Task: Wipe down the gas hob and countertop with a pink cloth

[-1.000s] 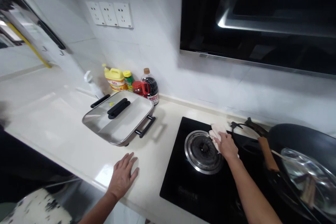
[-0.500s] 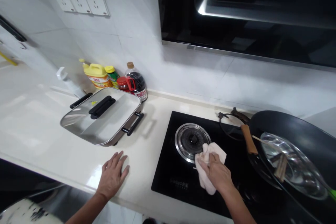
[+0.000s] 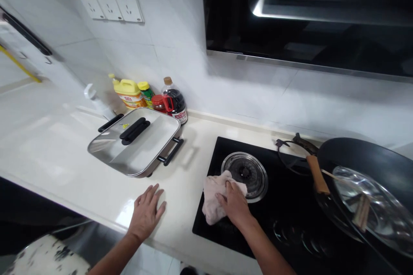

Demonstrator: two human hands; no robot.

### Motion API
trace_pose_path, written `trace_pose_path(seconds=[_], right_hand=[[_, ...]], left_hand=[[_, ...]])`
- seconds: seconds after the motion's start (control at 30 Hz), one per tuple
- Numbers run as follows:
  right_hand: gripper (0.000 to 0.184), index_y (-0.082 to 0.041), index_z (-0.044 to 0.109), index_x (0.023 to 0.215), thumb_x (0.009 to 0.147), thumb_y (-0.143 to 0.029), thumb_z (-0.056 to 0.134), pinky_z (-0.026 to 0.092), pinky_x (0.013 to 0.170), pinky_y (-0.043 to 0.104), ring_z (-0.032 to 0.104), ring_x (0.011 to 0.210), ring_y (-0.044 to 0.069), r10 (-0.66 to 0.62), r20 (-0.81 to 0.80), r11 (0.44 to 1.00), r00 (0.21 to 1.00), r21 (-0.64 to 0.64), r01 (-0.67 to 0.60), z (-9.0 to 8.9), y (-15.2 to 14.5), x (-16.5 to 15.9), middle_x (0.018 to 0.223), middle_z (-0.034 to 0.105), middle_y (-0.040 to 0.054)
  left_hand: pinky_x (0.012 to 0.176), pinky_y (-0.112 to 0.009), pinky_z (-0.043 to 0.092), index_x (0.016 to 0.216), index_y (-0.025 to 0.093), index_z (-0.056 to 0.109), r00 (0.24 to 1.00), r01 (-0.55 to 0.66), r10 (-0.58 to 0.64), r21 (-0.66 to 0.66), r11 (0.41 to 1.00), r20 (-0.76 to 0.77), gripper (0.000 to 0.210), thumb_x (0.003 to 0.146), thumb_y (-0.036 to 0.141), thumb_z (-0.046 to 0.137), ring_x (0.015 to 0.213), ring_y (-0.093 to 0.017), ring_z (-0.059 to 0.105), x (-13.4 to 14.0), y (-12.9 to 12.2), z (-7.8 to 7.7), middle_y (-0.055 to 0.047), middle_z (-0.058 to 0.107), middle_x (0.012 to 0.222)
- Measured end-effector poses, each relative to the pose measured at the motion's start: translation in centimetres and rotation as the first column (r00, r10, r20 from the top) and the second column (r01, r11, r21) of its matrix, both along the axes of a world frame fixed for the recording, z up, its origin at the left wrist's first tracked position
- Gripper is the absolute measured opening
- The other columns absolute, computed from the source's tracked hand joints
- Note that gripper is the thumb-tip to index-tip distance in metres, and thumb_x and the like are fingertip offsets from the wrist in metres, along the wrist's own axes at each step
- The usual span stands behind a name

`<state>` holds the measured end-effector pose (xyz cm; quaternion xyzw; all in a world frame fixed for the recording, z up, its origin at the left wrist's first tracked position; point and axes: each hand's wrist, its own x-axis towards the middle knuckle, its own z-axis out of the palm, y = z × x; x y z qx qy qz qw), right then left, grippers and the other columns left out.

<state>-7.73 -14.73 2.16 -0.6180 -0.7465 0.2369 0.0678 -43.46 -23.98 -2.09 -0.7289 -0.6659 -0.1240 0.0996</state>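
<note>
Right hand: my right hand point(image 3: 235, 205) lies palm down on the cloth point(image 3: 214, 197), fingers spread flat and pressing rather than closed round it; I cannot tell whether any fold is pinched under the palm

Cloth: pale and crumpled; it sits on the near left part of the hob point(image 3: 284, 206), its left edge close to the glass border, its far edge just beside the burner point(image 3: 244, 175)

Left hand: my left hand point(image 3: 146, 212) rests open on the counter point(image 3: 80, 167), palm down and fingers fanned, holding nothing; it is near the front edge, well apart from the cloth

Hob: black glass let into the counter; the round steel burner sits toward its left; a bare wire pan stand point(image 3: 292, 157) sits at the back, right of the burner

Wok: a black wok point(image 3: 364, 167) stands at the right of the hob; a wooden handle point(image 3: 318, 174) points toward the burner; a shiny lid point(image 3: 376, 206) lies tilted inside it

Grill pan: a shallow square pan point(image 3: 135, 142) with a metal lid and black handles stands on the counter, left of the hob and beyond my left hand

Bottles: a yellow jug point(image 3: 129, 93), a green bottle point(image 3: 146, 92), a red jar point(image 3: 159, 103) and a dark sauce bottle point(image 3: 174, 101) stand against the wall behind the pan

Wall: white tiles; three sockets point(image 3: 109, 2) upper left; a dark hood point(image 3: 306, 13) hangs above the hob
</note>
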Motion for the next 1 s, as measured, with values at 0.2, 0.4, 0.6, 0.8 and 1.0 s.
trace_pose_path(seconds=[0.2,0.4,0.6,0.8,1.0], right_hand=[[0.058,-0.005,0.052,0.143,0.096,-0.04,0.053,0.039,0.116,0.045,0.047,0.139,0.035,-0.064,-0.129,0.99,0.99,0.115,0.079,-1.4,3.4,-2.9,0.145,0.053,0.0241],[0.052,-0.005,0.047,0.143,0.1,-0.033,0.044,0.051,0.102,0.042,0.061,0.115,0.028,-0.047,-0.167,0.986,0.985,0.15,0.073,-0.8,9.3,-4.2,0.126,0.062,0.0201],[0.046,-0.018,0.057,0.141,0.097,-0.018,0.045,0.046,0.108,0.043,0.056,0.124,0.028,0.199,-0.045,0.972,0.979,0.135,-0.191,1.8,9.0,-3.4,0.139,0.058,0.0146],[0.068,-0.039,0.06,0.141,0.084,-0.003,0.056,0.01,0.124,0.056,0.014,0.155,0.03,0.468,0.134,0.881,0.873,0.008,-0.474,4.0,11.0,-2.6,0.166,0.032,-0.0025],[0.072,-0.048,0.05,0.147,0.085,-0.02,0.069,0.032,0.109,0.049,0.038,0.137,0.03,0.435,0.238,0.899,0.868,-0.058,-0.434,4.3,15.8,-0.3,0.159,0.04,0.0003]], left_hand=[[0.103,-0.048,0.043,0.128,0.021,0.066,1.0,-0.004,0.004,-0.014,1.0,0.005,0.041,0.101,0.045,0.047,0.136,-0.034,0.053,-0.2,-0.1,-0.1,-0.013,0.063,0.144],[0.103,-0.048,0.044,0.128,0.021,0.066,0.999,-0.016,0.016,-0.013,1.0,0.028,0.041,0.1,0.045,0.048,0.136,-0.034,0.054,-0.1,-0.2,-0.1,-0.013,0.063,0.143],[0.102,-0.048,0.044,0.128,0.022,0.067,1.0,-0.009,0.009,-0.007,1.0,0.028,0.041,0.101,0.046,0.048,0.137,-0.034,0.053,-0.1,-0.3,-0.2,-0.012,0.063,0.145],[0.102,-0.05,0.045,0.129,0.021,0.067,1.0,-0.013,0.013,-0.005,1.0,0.009,0.042,0.102,0.046,0.047,0.136,-0.035,0.053,-0.1,-0.3,-0.3,-0.013,0.062,0.145],[0.102,-0.05,0.045,0.129,0.021,0.067,0.999,-0.014,0.015,-0.025,1.0,0.038,0.043,0.101,0.047,0.048,0.136,-0.035,0.053,-0.2,-0.3,-0.2,-0.013,0.063,0.145]])
